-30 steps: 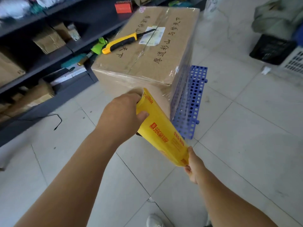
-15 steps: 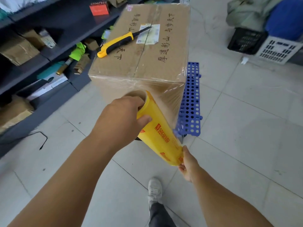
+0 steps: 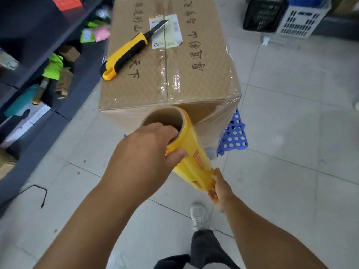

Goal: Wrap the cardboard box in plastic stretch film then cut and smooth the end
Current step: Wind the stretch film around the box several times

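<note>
A large cardboard box [image 3: 186, 74] with black lettering stands on a blue perforated plastic pallet [image 3: 234, 135], its sides covered in clear film. A yellow roll of stretch film [image 3: 194, 156] is held tilted right in front of the box's near face, with film stretched from the roll to the box's right corner. My left hand [image 3: 143, 160] grips the roll's upper end, fingers inside the cardboard core. My right hand [image 3: 219, 189] holds the lower end. A yellow and black utility knife [image 3: 126, 55], blade out, lies on top of the box.
Dark shelving [image 3: 35, 55] with small boxes and packets runs along the left. A black crate [image 3: 262, 14] and a white basket [image 3: 303, 20] stand at the back right. A black cable [image 3: 41, 195] lies on the tiled floor. My grey shoe [image 3: 199, 215] is below the roll.
I have stepped leftward around the box's near corner, carrying the roll along the near face. Both hands kept their grip on the roll's ends.
</note>
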Demonstrator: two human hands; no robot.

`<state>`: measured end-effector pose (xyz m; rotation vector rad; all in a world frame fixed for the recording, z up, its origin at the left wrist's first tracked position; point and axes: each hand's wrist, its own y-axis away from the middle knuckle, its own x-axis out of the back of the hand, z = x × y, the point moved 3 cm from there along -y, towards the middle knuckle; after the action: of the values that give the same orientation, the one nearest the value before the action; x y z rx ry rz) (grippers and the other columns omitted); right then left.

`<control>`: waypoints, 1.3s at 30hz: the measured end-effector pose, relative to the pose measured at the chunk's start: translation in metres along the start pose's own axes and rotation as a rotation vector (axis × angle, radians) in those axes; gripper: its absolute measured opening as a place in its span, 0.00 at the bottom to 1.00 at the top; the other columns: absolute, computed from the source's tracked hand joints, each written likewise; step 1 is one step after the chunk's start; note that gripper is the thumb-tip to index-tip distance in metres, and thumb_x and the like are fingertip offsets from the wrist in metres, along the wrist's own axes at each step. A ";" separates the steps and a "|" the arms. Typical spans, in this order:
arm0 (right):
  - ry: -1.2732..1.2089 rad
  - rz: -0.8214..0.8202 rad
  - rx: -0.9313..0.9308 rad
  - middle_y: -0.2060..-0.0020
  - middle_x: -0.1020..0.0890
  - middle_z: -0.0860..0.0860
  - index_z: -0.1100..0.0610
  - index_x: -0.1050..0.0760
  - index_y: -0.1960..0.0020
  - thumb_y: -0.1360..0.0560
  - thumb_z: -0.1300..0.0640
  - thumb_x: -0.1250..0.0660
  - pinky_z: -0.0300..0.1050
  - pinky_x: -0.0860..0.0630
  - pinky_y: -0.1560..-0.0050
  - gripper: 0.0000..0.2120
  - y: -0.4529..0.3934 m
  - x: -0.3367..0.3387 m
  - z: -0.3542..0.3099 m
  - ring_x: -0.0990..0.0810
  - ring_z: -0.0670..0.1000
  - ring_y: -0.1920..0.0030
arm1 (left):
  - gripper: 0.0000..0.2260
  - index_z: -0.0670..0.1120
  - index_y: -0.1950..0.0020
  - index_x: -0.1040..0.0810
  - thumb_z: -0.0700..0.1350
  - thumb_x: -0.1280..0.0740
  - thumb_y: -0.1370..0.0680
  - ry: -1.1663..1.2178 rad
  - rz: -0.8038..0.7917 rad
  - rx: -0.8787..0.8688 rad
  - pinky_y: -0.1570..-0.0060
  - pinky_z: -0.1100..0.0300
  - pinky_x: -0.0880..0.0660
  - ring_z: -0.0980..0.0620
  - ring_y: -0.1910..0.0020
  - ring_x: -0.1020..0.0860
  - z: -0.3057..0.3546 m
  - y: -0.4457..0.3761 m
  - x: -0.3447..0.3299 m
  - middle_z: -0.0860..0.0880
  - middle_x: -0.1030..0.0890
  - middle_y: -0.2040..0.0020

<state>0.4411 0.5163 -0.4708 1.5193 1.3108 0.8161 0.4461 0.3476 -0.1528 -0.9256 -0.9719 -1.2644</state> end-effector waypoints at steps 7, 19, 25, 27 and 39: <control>-0.197 0.123 0.013 0.37 0.24 0.54 0.52 0.31 0.31 0.27 0.33 0.38 0.43 0.26 0.48 0.32 0.009 -0.005 0.033 0.24 0.52 0.45 | 0.09 0.48 0.58 0.21 0.54 0.33 0.30 -0.020 -0.062 -0.198 0.72 0.59 0.31 0.50 0.67 0.24 -0.025 0.002 0.001 0.52 0.22 0.65; -0.438 0.201 0.076 0.36 0.25 0.54 0.55 0.31 0.31 0.26 0.37 0.36 0.39 0.27 0.58 0.30 0.057 -0.052 0.118 0.25 0.51 0.49 | 0.14 0.49 0.44 0.26 0.54 0.37 0.25 -0.076 -0.146 -0.410 0.62 0.58 0.35 0.47 0.53 0.25 -0.081 0.015 0.033 0.49 0.23 0.50; -0.439 0.197 0.092 0.48 0.22 0.54 0.55 0.28 0.35 0.26 0.39 0.35 0.39 0.31 0.66 0.27 0.061 -0.054 0.148 0.29 0.48 0.64 | 0.11 0.49 0.49 0.24 0.54 0.36 0.25 -0.091 -0.139 -0.357 0.61 0.56 0.28 0.48 0.58 0.24 -0.093 0.031 0.039 0.49 0.21 0.54; -0.449 0.192 0.102 0.47 0.23 0.53 0.55 0.28 0.34 0.26 0.39 0.34 0.39 0.32 0.66 0.28 0.063 -0.056 0.155 0.29 0.47 0.64 | 0.12 0.48 0.48 0.24 0.54 0.36 0.25 -0.087 -0.136 -0.356 0.61 0.56 0.28 0.48 0.57 0.25 -0.095 0.039 0.040 0.50 0.22 0.54; -0.478 0.184 0.081 0.42 0.25 0.51 0.52 0.31 0.31 0.25 0.37 0.37 0.40 0.27 0.57 0.28 0.089 -0.119 0.186 0.25 0.50 0.48 | 0.12 0.48 0.46 0.26 0.54 0.38 0.24 -0.136 -0.146 -0.420 0.62 0.58 0.35 0.50 0.58 0.29 -0.144 0.048 0.067 0.48 0.23 0.52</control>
<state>0.6172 0.3597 -0.4401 1.7828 0.8690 0.4697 0.5077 0.1943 -0.1376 -1.2977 -0.9067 -1.5812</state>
